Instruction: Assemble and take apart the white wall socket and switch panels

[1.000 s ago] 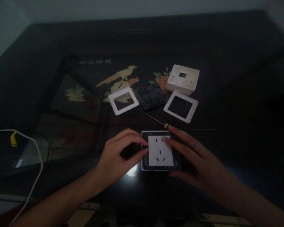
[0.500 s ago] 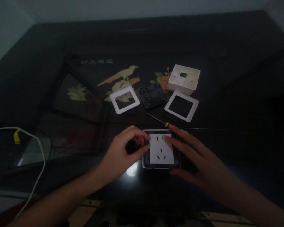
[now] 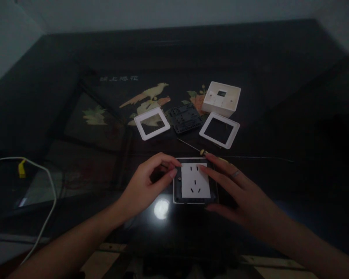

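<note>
Partly under my right hand [image 3: 244, 192], loosely spread, sits the socket [image 3: 195, 189]; left hand [image 3: 149, 176] near-pinched by 1 screw [image 3: 179, 178], can't tell if gripping anything. Screw-setting step, I reckon; next calls for the screwdriver [image 3: 203, 152].

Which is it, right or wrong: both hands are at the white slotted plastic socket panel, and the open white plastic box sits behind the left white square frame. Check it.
Wrong on one point: the head view shows the open white plastic box behind the right white square frame, not the left one. The left hand and right hand are indeed at the white slotted plastic socket panel.
</note>
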Demonstrator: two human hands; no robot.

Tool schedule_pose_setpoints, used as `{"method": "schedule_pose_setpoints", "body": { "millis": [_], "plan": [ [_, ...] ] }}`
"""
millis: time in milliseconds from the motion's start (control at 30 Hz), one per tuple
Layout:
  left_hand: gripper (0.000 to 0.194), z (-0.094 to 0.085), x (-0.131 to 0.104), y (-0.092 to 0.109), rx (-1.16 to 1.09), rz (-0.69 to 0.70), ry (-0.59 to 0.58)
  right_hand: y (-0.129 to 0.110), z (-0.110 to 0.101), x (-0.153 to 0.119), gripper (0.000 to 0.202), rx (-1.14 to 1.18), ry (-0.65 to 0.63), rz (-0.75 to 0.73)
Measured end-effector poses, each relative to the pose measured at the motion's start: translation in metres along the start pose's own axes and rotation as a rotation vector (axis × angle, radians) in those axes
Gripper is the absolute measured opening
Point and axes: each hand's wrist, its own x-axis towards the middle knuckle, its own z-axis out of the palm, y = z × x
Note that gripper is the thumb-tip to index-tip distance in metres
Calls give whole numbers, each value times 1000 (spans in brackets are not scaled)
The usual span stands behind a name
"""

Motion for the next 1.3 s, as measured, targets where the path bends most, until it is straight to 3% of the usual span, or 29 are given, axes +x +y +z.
{"method": "schedule_pose_setpoints", "body": {
  "millis": [300,833,967,1067,1167,1300],
  "plan": [
    [15,3,1,-4,65,105,6,1,3,-1,69,19,22,4],
    [13,-1,5,-3,23,28,-72,2,8,-1,70,31,42,-7],
    [9,-5,6,-1,131,143,-20,1,4,1,72,-6,61,-40],
    [8,-7,13,13,302,300,33,4,-7,1,60,-21,147,-44],
    [13,2,30,37,464,447,-112,13,-23,2,35,-31,305,50],
    [31,42,58,61,817,554,-404,30,-39,5,21,-72,507,154]
  ]
}}
